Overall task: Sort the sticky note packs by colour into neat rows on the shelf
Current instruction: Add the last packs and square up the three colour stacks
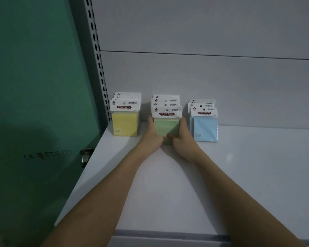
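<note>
Sticky note packs stand in three rows at the shelf's [239, 166] back left corner, and with the left hand [152, 135] and right hand [182, 138] clamped around the green row [166, 125], an uneven squeeze could topple it.

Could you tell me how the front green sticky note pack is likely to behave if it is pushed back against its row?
The front green pack stands upright on edge, so it may tip. Its white card header probably flexes. The left hand and right hand flanking it should steady it.
</note>
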Action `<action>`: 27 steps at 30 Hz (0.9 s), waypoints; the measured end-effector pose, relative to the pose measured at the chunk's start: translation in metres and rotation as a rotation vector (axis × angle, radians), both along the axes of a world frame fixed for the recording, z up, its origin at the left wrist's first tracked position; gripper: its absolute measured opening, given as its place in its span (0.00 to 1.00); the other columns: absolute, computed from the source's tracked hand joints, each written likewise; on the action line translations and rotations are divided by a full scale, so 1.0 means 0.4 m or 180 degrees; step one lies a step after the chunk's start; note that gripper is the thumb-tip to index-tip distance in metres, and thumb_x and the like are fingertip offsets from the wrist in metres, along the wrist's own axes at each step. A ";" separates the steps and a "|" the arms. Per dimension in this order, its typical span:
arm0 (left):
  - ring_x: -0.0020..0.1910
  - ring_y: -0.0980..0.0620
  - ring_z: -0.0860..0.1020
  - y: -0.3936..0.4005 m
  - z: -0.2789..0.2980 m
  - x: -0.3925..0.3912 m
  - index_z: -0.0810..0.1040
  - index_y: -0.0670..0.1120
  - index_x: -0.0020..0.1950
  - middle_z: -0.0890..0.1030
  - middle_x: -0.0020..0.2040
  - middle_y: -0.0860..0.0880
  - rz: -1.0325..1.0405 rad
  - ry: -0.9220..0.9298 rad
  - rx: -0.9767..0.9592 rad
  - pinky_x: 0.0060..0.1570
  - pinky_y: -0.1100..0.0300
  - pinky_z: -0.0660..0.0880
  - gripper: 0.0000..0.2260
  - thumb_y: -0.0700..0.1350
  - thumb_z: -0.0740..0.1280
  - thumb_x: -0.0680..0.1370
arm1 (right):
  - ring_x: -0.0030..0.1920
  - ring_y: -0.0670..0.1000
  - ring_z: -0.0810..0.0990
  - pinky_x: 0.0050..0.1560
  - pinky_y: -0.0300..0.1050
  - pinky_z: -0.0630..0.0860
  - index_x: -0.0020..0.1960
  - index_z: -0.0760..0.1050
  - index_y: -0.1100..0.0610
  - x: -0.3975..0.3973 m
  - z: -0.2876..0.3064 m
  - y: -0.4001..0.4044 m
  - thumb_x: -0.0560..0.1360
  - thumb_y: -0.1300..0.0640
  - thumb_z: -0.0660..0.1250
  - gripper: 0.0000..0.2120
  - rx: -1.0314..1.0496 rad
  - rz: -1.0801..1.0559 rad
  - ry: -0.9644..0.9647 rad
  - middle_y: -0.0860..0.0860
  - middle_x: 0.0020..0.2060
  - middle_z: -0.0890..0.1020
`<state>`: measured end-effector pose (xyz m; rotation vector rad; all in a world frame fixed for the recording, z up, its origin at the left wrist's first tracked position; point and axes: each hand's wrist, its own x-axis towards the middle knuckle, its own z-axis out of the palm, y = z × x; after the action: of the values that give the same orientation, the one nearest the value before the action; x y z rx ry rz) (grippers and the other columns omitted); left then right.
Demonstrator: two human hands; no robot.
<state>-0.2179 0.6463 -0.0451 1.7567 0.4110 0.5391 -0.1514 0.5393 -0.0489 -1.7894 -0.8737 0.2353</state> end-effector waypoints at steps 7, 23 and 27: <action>0.57 0.56 0.76 0.009 -0.018 0.015 0.57 0.48 0.74 0.74 0.59 0.54 0.0214 -0.0059 0.0318 0.50 0.73 0.72 0.36 0.29 0.66 0.71 | 0.63 0.43 0.69 0.57 0.22 0.64 0.73 0.55 0.59 -0.001 -0.004 0.012 0.75 0.73 0.57 0.30 0.0174 0.0004 -0.0160 0.48 0.63 0.70; 0.59 0.53 0.71 -0.006 0.003 0.012 0.59 0.50 0.75 0.73 0.64 0.51 0.0229 -0.0024 0.0094 0.53 0.63 0.63 0.20 0.43 0.54 0.82 | 0.61 0.44 0.72 0.63 0.42 0.67 0.69 0.60 0.48 0.004 -0.013 0.011 0.81 0.58 0.55 0.18 0.0067 -0.0214 0.0158 0.43 0.61 0.73; 0.58 0.50 0.73 -0.008 0.006 0.011 0.61 0.49 0.73 0.74 0.61 0.51 0.0262 -0.0092 0.0000 0.50 0.61 0.65 0.20 0.42 0.55 0.80 | 0.62 0.43 0.71 0.64 0.41 0.66 0.70 0.61 0.51 -0.006 -0.008 0.012 0.81 0.61 0.55 0.19 0.0184 -0.0273 0.0165 0.44 0.61 0.73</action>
<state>-0.2135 0.6431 -0.0426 1.7357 0.4645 0.6224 -0.1539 0.5442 -0.0520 -1.7550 -0.7580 0.1981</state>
